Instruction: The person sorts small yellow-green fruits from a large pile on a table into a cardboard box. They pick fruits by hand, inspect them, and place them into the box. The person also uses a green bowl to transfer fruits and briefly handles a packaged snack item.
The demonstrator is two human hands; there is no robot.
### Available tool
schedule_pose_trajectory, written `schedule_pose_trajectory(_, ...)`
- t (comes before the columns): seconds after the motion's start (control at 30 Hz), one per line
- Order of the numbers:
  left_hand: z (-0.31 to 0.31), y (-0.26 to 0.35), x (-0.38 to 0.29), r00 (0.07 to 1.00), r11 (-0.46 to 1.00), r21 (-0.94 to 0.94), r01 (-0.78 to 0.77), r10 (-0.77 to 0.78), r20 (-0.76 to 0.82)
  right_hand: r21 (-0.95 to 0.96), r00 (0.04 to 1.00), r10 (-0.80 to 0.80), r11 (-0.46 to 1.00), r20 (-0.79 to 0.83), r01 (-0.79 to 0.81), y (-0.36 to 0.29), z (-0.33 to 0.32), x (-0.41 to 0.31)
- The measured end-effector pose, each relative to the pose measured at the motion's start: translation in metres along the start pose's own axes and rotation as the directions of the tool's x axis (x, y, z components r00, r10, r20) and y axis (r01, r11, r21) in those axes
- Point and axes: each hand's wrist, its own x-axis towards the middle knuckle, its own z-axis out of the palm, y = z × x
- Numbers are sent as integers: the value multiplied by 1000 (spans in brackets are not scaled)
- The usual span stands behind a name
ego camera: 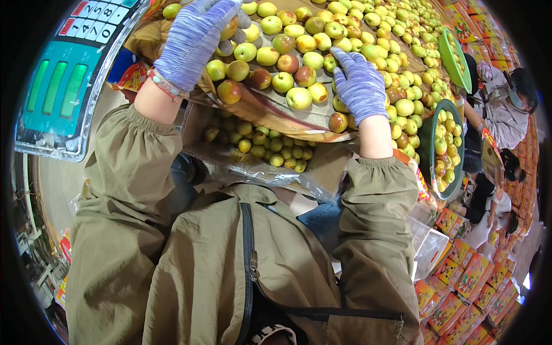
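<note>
Both my hands wear purple knit gloves. At the upper left my left hand [194, 43] curls its grey-coated fingers around a yellow-green jujube [230, 29]; part of its grasp is hidden. My right hand [361, 82] lies palm down on the fruit pile, its fingertips beside a green jujube [330, 63]. Its index finger and thumb are apart, but the palm is hidden. Loose fresh jujubes [298, 98], green to reddish brown, cover a brown patterned cloth [258, 108]. Below the cloth's edge, an open cardboard carton [330, 166] with a clear plastic liner holds more jujubes [276, 151].
A digital scale [54, 86] with a keypad stands at the left. To the right are a dark green basin [427, 146] of jujubes and a light green basin [455, 64]. Other people [502, 108] sit farther right, near stacked printed boxes [472, 274] and a white crate [427, 246].
</note>
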Motion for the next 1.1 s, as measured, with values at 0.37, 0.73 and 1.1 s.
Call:
schedule_pose_trajectory(0.37, -27, 6, -11, 993, 995, 25, 98, -99, 56, 428, 927, 136, 903, -350, 29, -6, -15, -11)
schedule_pose_trajectory(0.73, 7, -1, -56, 926, 139, 965, -223, -279, 254, 44, 990, -46, 998, 136, 40, -44, -29, -21)
schedule_pose_trajectory(1.1, 24, -18, -59, 929, 165, 919, -358, -34, 368, 901, 976, 216, 419, 16, -108, -44, -49, -38)
